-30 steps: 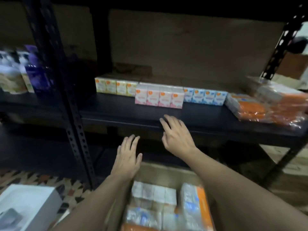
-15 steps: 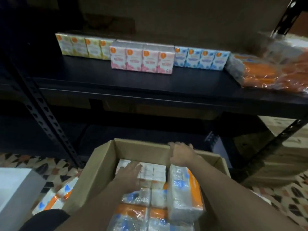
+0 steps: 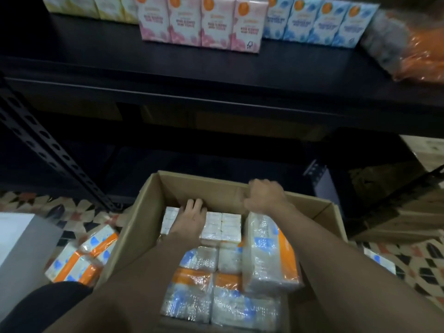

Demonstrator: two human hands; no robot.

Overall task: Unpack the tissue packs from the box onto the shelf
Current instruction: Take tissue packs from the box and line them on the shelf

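At the far end of the box (image 3: 134,224), the left hand (image 3: 191,221) curls its fingers over the white tissue pack (image 3: 216,225); the right hand (image 3: 264,197) grips the box's far rim. Brace the box so, and lift the pack straight up.

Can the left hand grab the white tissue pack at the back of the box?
Probably yes: the left hand rests right on the white tissue pack, the box is open at the top, and nothing lies over it.

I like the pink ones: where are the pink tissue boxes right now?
Head view, top centre: the pink tissue boxes stand on the dark shelf, between the yellow boxes on their left and the blue boxes on their right.
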